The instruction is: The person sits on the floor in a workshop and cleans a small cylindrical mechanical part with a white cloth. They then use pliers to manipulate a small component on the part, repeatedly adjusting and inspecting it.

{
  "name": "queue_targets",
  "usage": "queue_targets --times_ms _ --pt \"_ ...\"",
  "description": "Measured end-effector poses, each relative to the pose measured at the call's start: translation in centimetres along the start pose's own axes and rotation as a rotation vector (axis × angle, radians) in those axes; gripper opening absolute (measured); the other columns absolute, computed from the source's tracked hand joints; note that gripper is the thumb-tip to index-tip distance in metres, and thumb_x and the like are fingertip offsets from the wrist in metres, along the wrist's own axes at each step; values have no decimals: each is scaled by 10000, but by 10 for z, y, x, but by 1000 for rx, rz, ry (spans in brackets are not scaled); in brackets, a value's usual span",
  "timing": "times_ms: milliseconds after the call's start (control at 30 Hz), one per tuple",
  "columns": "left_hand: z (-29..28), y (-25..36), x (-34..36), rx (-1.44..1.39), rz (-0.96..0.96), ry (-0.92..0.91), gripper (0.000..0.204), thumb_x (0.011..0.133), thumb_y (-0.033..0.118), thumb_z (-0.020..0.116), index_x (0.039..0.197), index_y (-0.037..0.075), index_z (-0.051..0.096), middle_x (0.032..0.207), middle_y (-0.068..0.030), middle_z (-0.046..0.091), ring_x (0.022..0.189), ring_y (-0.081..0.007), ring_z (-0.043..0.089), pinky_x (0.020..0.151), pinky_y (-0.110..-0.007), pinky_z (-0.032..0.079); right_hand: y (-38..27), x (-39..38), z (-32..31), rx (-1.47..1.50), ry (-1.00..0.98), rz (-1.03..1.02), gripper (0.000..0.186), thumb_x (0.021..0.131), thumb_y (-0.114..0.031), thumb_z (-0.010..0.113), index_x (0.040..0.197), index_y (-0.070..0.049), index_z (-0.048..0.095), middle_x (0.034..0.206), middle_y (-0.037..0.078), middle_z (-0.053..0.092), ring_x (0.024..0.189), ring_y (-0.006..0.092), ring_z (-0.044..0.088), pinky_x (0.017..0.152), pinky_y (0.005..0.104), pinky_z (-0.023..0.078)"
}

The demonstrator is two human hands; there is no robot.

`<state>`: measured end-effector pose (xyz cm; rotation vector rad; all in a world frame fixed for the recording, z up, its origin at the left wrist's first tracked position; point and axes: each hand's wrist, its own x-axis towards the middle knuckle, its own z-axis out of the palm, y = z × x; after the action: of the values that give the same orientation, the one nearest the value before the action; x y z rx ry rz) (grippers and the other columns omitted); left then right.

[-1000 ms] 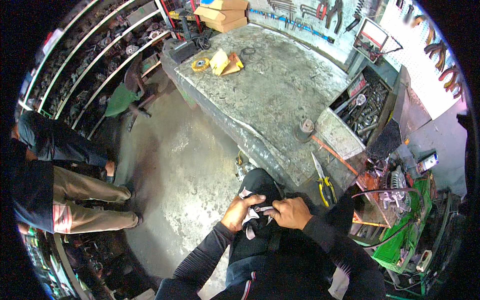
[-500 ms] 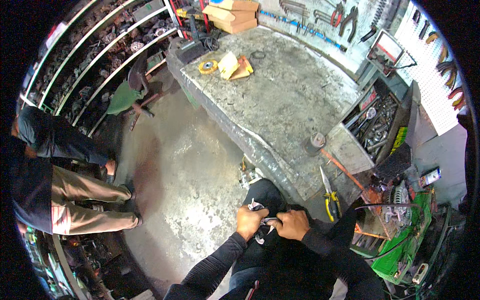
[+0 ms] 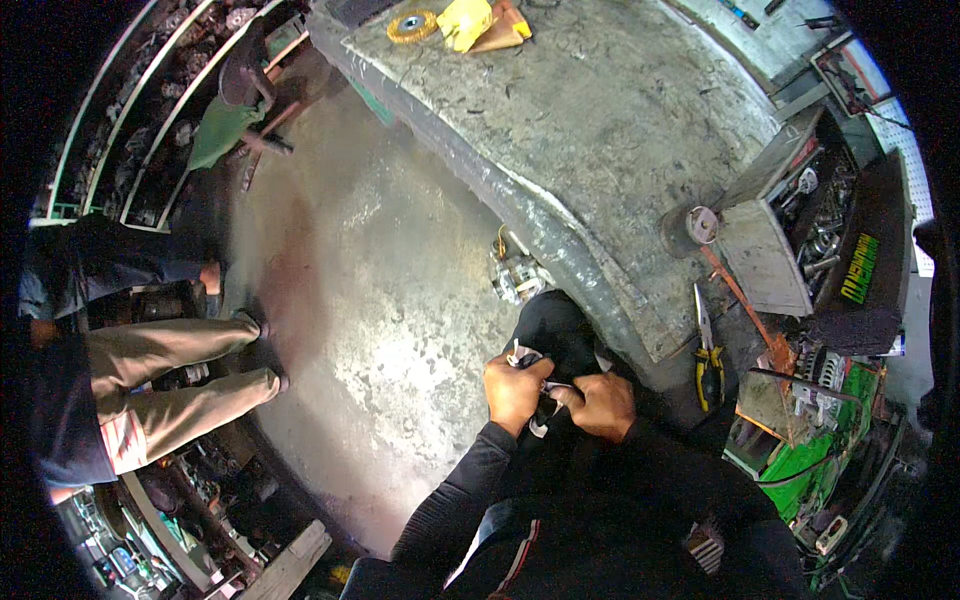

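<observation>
Close in front of my body, both hands are closed on a crumpled whitish strip, like cloth or paper (image 3: 541,431). My left hand (image 3: 512,397) makes a fist around one part of it, and an end sticks out above the fingers. My right hand (image 3: 603,406) grips the other side, its thumb pointing toward the left hand. A short stretch of the strip shows between them. Whatever lies inside the fists is hidden. Below the hands is my dark-clothed leg (image 3: 553,325). Long-nose pliers with yellow and black handles (image 3: 710,378) lie to the right.
A worn grey workbench (image 3: 610,150) stands ahead, bearing a yellow wire wheel (image 3: 412,26), a yellow cloth (image 3: 466,22) and a round can (image 3: 690,228). At right are a box of metal parts (image 3: 770,255) and an alternator (image 3: 822,372). Another person's tan trousers (image 3: 185,350) show at left.
The view has tilted down, so the bench and its things sit higher in the picture. Both hands keep hold of the strip, with the fists slightly turned.
</observation>
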<state>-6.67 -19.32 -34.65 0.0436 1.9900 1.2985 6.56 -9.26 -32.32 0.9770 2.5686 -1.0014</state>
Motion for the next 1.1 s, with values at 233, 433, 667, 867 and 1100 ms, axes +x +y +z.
queue_targets --times_ms 233,433,667,867,1100 --pt "-4 25 0 149 26 -4 201 726 140 773 698 -27 664 637 -105 680 578 -168 624 579 -375 492 -23 -12 8 115 63 270 558 904 -577 644 787 -41 746 790 239 696 772 451 677 678 540 504" --pt "-11 60 -20 -205 -56 -290 192 883 173 748 814 2 695 814 -19 700 681 -116 605 627 -322 474 -16 -25 -38 44 46 80 624 910 -634 611 697 -53 687 752 248 684 773 457 687 723 576 529" --pt "-4 23 -35 -371 -15 -220 235 935 238 712 859 17 687 771 -10 641 685 -105 562 634 -283 446 -18 -50 -52 0 82 2 570 939 -560 631 692 -48 669 676 212 634 720 428 660 654 526 489" --pt "-16 31 -41 -392 8 -317 277 977 248 668 854 0 688 770 -18 645 702 -105 561 649 -279 446 -3 -50 -55 216 31 -37 592 932 -581 619 688 -46 686 709 232 662 730 446 674 671 554 504" --pt "-16 36 -38 -172 86 -394 250 983 234 666 877 8 693 752 -3 638 700 -107 565 651 -280 445 -4 -34 -79 -116 55 -287 538 914 -564 642 718 -68 715 714 230 679 735 431 695 712 564 531"
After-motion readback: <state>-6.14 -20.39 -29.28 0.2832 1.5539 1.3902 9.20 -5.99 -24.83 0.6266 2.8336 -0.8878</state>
